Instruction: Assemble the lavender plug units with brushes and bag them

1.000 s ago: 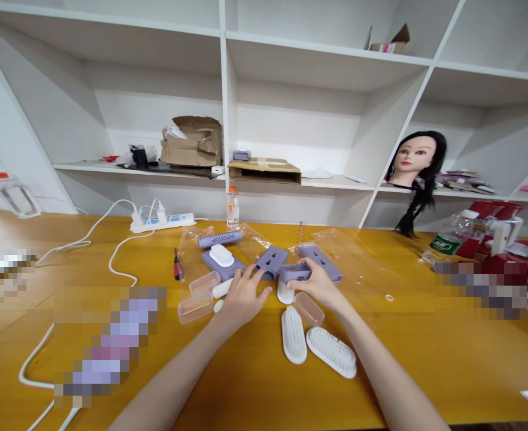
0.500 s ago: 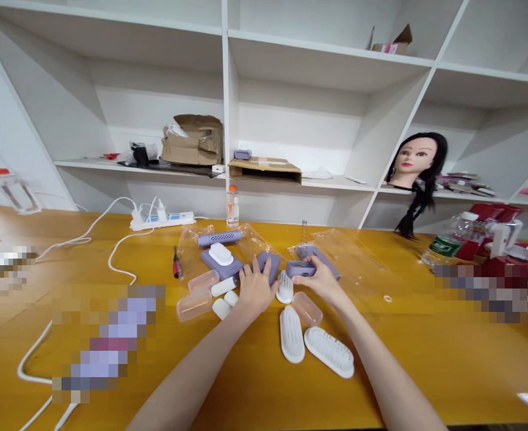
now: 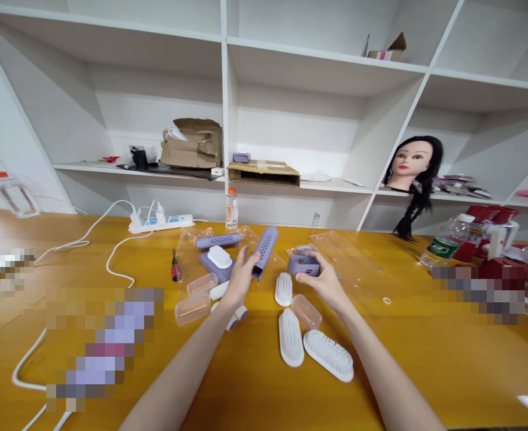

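Observation:
My left hand (image 3: 242, 276) grips a purple perforated part (image 3: 266, 246) near its dark lower end, tilted above the wooden table. In my right hand (image 3: 323, 276) is a purple hollow part (image 3: 303, 264), pinched between thumb and fingers. Left of my left hand, a white oval piece (image 3: 220, 257) rests on a purple base (image 3: 210, 266), and behind it lies another purple perforated part (image 3: 218, 240). Between my forearms are a white ribbed piece (image 3: 284, 290), a clear pinkish cover (image 3: 306, 312), a longer ribbed piece (image 3: 291, 338) and a bristled piece (image 3: 329, 355).
A red-and-black tool (image 3: 175, 268) and clear covers (image 3: 193, 309) lie at left. A power strip (image 3: 161, 223) and a bottle (image 3: 231, 209) stand at the back. On the right are a green-labelled bottle (image 3: 443, 244), red devices and a person's hand at the edge.
My left hand has closed on a purple perforated part and lifted it upright. The purple hollow part in my right hand has turned slightly. Small rollers near my left wrist have shifted.

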`<state>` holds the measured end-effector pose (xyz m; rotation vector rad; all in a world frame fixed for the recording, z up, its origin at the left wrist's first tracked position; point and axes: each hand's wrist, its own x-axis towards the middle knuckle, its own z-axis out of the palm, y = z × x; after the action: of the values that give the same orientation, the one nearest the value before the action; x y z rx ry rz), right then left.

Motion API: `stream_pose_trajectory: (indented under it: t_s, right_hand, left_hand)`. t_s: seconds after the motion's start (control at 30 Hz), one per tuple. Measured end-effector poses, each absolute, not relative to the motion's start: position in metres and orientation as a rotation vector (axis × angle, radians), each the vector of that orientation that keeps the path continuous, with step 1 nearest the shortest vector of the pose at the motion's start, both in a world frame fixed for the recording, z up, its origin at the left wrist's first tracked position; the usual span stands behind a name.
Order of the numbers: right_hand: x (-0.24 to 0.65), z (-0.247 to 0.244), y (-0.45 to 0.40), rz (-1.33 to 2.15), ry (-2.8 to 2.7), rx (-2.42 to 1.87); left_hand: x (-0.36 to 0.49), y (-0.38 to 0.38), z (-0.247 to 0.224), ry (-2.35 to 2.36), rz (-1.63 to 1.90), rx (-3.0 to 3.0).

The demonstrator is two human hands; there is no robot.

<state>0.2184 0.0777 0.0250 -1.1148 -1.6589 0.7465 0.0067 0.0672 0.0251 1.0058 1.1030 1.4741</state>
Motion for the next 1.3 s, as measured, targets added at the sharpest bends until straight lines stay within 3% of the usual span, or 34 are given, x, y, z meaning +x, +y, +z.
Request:
stream_pose_trajectory:
  t_s: [0.1,0.33,0.53,0.83,1.3]
  right_hand:
    - [0.211,0.032,0.065,0.811,-1.769,-1.021]
    - [0.194,0.039,0.045,1.030,-1.815,-0.854]
    - [0.189,0.039,0.044,1.077,-1.705,-0.935]
    - [0.201,0.040,0.049,1.057,-1.778,-0.804]
    - [0.200,0.033,0.052,1.247,-2.046,-0.966]
  left_hand:
    - [-0.011,0.059,0.033,0.698,1.370,0.644]
    - [-0.031,0.061,0.019,0.469,1.326,0.444]
    - [-0.028,0.063,0.021,0.613,1.499,0.566]
    - [-0.024,0.059,0.027,0.755,1.667,0.295]
    - [-0.030,0.056,0.034,0.594,1.770,0.199]
